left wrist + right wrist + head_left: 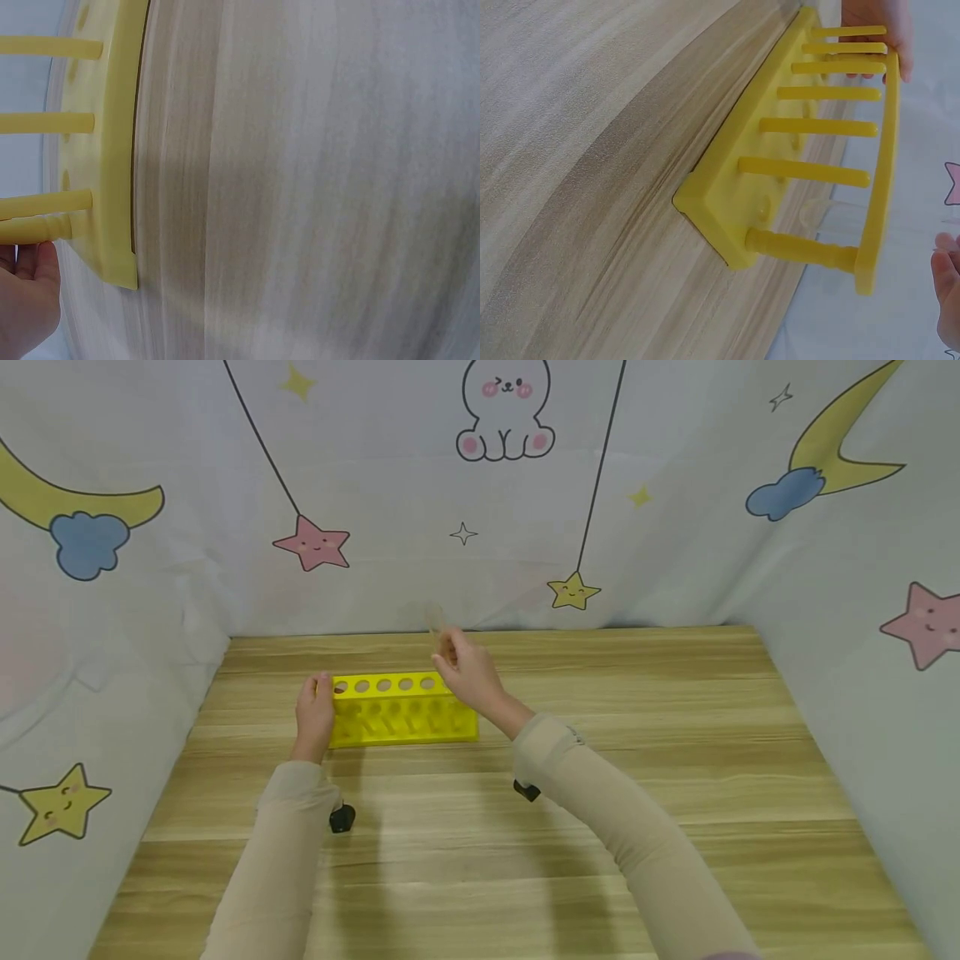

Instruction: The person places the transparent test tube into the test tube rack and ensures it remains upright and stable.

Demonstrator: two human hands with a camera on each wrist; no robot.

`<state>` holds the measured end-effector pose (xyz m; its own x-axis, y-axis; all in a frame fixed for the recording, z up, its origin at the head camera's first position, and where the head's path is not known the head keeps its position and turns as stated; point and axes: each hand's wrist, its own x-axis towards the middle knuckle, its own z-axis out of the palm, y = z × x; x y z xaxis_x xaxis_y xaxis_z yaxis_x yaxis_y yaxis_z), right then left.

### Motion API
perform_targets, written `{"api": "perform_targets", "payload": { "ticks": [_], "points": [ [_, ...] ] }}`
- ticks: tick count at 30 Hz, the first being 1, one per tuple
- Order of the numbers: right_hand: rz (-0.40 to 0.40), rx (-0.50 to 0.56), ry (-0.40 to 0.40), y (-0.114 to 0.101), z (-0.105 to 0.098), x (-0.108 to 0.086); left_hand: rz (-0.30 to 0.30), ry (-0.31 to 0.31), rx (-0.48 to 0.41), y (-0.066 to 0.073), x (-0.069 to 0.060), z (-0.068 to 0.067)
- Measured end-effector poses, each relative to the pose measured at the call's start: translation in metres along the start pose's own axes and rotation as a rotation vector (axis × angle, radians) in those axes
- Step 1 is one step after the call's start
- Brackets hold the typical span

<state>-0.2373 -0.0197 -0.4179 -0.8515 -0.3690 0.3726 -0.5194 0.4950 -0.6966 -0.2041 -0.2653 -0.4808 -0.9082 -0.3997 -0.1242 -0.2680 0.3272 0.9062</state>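
A yellow test tube rack (405, 722) stands upright on the wooden table, with a row of round holes along its top and upright pegs below. My left hand (313, 710) grips its left end; in the left wrist view, the fingers (46, 262) touch the end post. Above the right part of the rack, my right hand (468, 672) pinches a clear test tube (435, 620). The right wrist view shows the faint rounded end of this tube (814, 214) near the rack's right end post. Whether the tube passes through a hole cannot be told.
The wood-grain table (637, 827) extends around the rack. A white printed curtain (405, 585) rises just behind the table's back edge and along both sides. Small black devices sit under both wrists, one by the left sleeve (292, 835).
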Motion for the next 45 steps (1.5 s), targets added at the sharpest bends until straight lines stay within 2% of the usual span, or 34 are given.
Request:
{"api": "perform_targets", "payload": {
  "ticks": [16, 29, 45],
  "points": [
    [-0.009, -0.025, 0.016, 0.0014, 0.003, -0.0018, 0.006, -0.003, -0.024, 0.0029, -0.0018, -0.0014],
    [0.01, 0.0, -0.002, 0.0059, 0.006, -0.0044, -0.047, -0.044, -0.048, 0.0043, -0.0007, -0.0029],
    [0.029, -0.029, -0.015, 0.0066, 0.0076, -0.0066, -0.031, -0.041, -0.042, 0.0036, 0.0, -0.0031]
  ]
}}
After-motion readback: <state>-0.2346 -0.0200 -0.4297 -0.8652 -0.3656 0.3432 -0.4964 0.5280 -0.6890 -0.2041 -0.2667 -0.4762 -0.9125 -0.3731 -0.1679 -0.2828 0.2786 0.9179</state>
